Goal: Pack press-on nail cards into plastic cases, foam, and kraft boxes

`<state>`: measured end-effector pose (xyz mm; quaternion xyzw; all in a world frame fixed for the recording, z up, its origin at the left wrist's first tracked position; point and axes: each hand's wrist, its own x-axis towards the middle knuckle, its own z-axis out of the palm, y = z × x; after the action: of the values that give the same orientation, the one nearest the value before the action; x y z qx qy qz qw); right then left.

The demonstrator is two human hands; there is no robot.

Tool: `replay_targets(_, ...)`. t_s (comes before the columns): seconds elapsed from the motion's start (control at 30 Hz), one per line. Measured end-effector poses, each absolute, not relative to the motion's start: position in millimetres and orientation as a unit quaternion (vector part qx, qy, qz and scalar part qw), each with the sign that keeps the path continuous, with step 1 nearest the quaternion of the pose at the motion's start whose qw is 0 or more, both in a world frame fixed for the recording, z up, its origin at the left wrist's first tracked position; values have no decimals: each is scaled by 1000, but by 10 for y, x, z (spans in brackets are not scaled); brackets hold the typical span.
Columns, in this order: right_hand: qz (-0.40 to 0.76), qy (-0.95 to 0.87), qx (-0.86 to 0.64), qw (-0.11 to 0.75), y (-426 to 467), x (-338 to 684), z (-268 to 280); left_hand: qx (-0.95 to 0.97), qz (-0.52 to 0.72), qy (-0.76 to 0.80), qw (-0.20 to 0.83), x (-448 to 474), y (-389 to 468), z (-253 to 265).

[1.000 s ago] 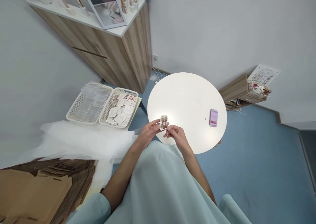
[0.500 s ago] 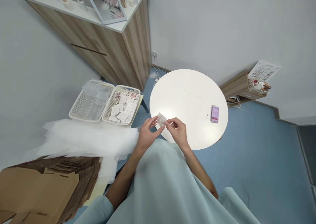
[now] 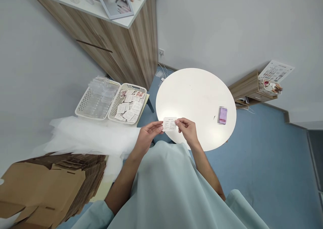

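Observation:
Between my two hands is a small white printed card [image 3: 169, 124] with rounded corners, its text facing me. The fingers and thumb of my left hand [image 3: 148, 135] pinch its left edge. My right hand [image 3: 188, 130] pinches the card's upper right corner between thumb and forefinger. Both hands hold it above the near edge of a round white table [image 3: 194, 91]. Left of the table, a white basket [image 3: 111, 112] holds many similar cards [image 3: 129, 109]; a second basket [image 3: 80, 108] beside it contains clear plastic packaging [image 3: 98, 99].
White soft sheeting [image 3: 93, 136] and a stack of folded brown cardboard boxes [image 3: 47, 182] lie at the left. A pixelated purple item [image 3: 222, 115] rests on the table's right side. A wood-grain cabinet [image 3: 121, 54] stands behind the baskets, and a low shelf [image 3: 244, 87] is at right.
The card has turned from a slant to nearly level, its print now facing me. My left hand has shifted slightly left and my right hand slightly right. The camera view has shifted a little.

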<state>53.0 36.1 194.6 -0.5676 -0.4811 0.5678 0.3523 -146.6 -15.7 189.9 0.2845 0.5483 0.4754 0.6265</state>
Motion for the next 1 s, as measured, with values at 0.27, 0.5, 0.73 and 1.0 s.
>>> replay_targets(0.27, 629, -482, -504, 344, 369, 544, 2031, 276, 403, 390, 780, -1416, -150, 1883)
replay_targets(0.5, 548, -493, -568, 366, 347, 558, 1959, 283, 427, 473, 717, -1329, -147, 1889)
replay_targets(0.73, 523, -526, -562, 367, 273, 487, 2060, 336, 445, 610, 563, -1274, -104, 1846)
replay_targets(1.0, 512, -502, -589, 372, 351, 448, 1955, 379, 459, 642, 483, -1265, -135, 1826)
